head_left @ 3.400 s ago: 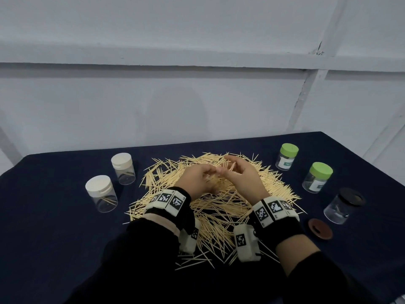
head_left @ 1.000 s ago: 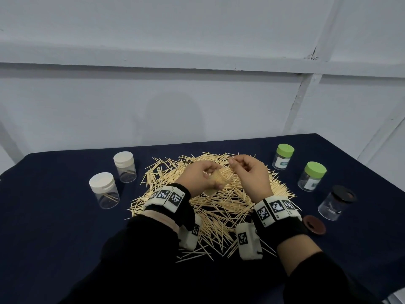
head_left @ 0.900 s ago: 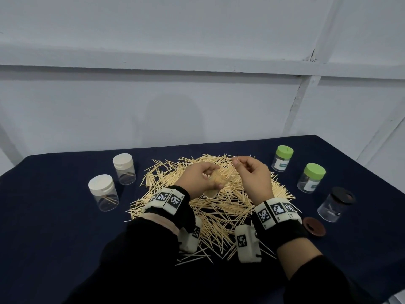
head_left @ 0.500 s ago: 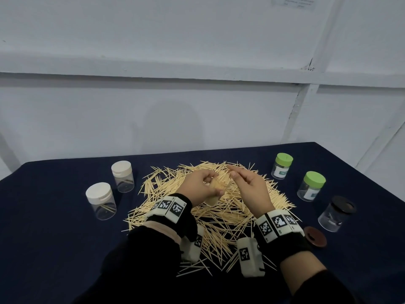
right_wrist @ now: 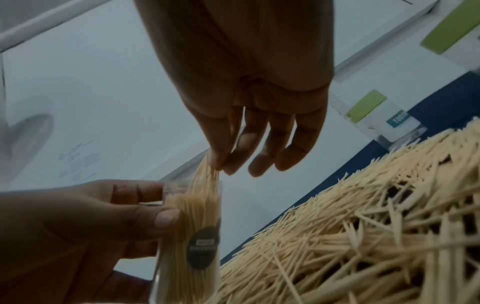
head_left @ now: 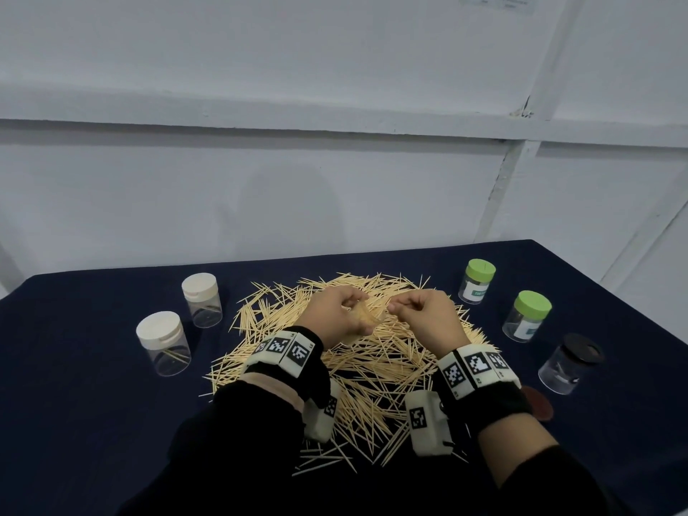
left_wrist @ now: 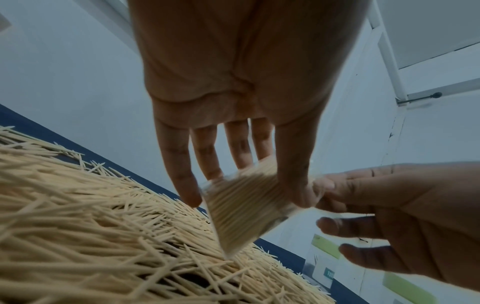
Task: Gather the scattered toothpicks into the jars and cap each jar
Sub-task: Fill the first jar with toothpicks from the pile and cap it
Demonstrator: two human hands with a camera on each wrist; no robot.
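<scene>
1. The left hand grips a clear jar packed with toothpicks, held above the loose toothpick pile on the table.
2. The right hand pinches a small bunch of toothpicks at the jar's open mouth.
3. Capped jars stand to either side of the pile.

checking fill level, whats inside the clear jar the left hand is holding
The clear jar in the left hand is packed with upright toothpicks; the right hand pinches a few at its mouth. The dark label and the fingers hide part of it.
</scene>
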